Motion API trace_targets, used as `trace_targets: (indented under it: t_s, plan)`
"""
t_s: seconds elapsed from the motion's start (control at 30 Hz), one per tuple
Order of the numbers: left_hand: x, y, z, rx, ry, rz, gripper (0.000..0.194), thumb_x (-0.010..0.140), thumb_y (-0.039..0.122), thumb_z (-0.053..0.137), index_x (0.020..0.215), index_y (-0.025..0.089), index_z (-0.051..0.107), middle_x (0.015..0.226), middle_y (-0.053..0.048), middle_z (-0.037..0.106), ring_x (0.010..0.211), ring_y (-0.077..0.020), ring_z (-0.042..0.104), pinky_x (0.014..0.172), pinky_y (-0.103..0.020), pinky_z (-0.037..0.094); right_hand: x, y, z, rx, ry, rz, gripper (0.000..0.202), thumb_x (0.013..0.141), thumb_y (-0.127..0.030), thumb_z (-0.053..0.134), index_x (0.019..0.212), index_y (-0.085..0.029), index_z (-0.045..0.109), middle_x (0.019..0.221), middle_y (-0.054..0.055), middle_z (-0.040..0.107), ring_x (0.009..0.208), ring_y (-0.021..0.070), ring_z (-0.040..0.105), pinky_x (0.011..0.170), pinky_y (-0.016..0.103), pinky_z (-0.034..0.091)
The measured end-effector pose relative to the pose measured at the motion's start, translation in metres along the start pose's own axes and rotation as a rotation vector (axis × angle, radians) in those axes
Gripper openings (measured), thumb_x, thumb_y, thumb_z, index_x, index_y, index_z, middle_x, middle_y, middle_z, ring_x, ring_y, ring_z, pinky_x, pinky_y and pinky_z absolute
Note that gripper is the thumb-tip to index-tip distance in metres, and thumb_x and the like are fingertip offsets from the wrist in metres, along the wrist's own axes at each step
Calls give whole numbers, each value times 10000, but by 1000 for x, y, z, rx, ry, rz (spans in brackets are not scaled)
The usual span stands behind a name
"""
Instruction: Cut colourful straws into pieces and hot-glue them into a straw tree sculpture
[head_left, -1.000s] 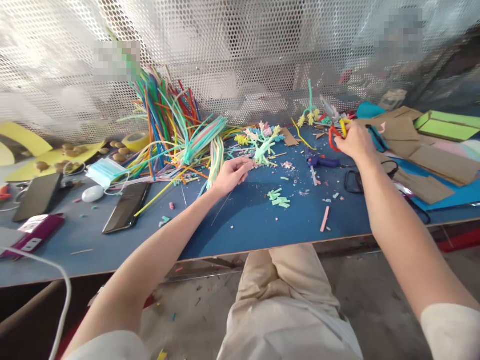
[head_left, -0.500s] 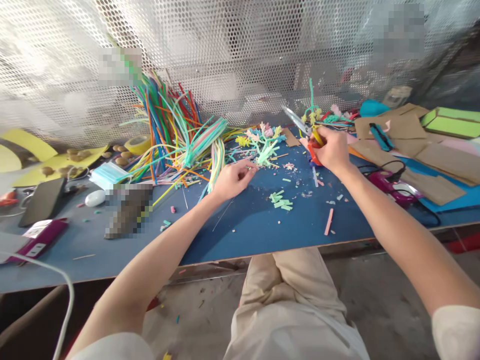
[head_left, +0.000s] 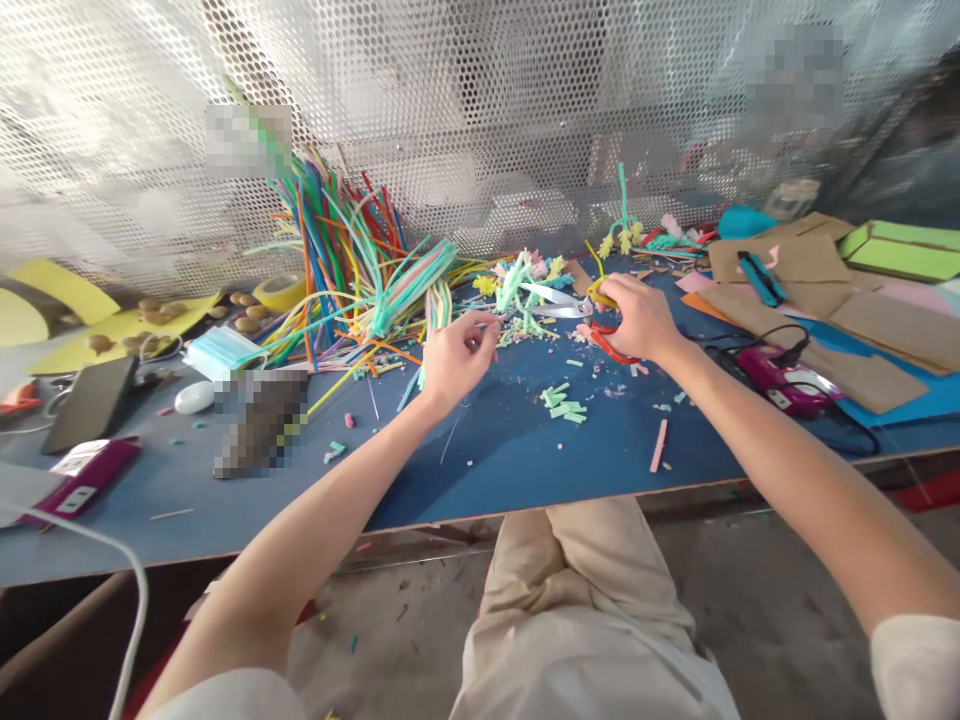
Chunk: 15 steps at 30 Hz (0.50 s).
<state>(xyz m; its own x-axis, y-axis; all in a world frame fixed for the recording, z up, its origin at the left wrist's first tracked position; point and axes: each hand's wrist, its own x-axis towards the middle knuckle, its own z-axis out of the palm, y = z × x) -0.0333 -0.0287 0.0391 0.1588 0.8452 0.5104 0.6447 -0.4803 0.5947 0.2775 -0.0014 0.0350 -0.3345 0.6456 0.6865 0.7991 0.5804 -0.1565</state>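
Note:
My right hand (head_left: pixel 634 318) is wrapped round the red-and-yellow handles of a pair of scissors (head_left: pixel 574 308). Their silver blades are parted and point left toward my left hand. With thumb and forefinger pinched together, my left hand (head_left: pixel 461 350) appears to hold a branched light green pipe cleaner (head_left: pixel 514 282) upright by its lower end; the exact grip is hard to see. Behind the blades lies a heap of yellow, pink and pale pipe-cleaner pieces (head_left: pixel 555 268). Short green cuttings (head_left: pixel 562 403) are scattered on the blue tabletop (head_left: pixel 517 460) in front.
A large bundle of coloured pipe cleaners (head_left: pixel 330 260) stands at back left. Leftward lie a face mask (head_left: pixel 221 352), a phone (head_left: pixel 90 403) and yellow tape (head_left: pixel 281 291). To the right are brown card pieces (head_left: pixel 877 320) and a magenta power strip (head_left: pixel 784 375) with cables.
The scissors have come down and left from a raised position, and their blades now point toward my left hand. My left hand has turned slightly, and the light green piece stands more upright.

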Motion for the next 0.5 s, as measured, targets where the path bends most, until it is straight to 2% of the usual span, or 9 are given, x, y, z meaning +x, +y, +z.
trace_targets:
  t_s: [0.13,0.33,0.5]
  plan:
    - [-1,-3,3,-89,45,-4,297,991,453,623,1090,224,784,606,20,720,509,-128,618,582,-240,464,-1,-7,1,0,-46,51,337,809,-519,695,793,-254,488,868,57,661,835,248,617,644,341,362]
    - [-2,-3,5,-212,57,-34,369,993,507,626,1111,188,767,854,-43,819,448,-79,521,494,-235,416,-2,-9,4,-14,-53,64,325,805,-511,692,781,-246,506,844,41,657,781,227,603,600,326,306]
    - [-4,-3,6,-244,56,-32,397,1005,541,608,1137,197,755,809,-30,809,423,-66,462,460,-232,366,-3,-6,6,-12,-38,79,328,807,-504,691,776,-242,497,836,35,656,781,222,612,595,321,297]
